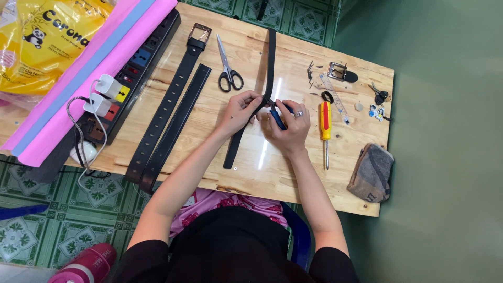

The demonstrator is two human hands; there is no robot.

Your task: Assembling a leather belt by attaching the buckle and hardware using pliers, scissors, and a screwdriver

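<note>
Where black belt strap (250, 112) crosses frame centre on wooden surface (272, 167), left hand (238, 111) grip pinches strap; right hand (291, 126) grip closed around blue-handled tool (278, 118), tip at strap. Yellow-red screwdriver (326, 126) just right. Scissors (227, 68) upper centre. Buckled belt (167, 102) left.
</note>
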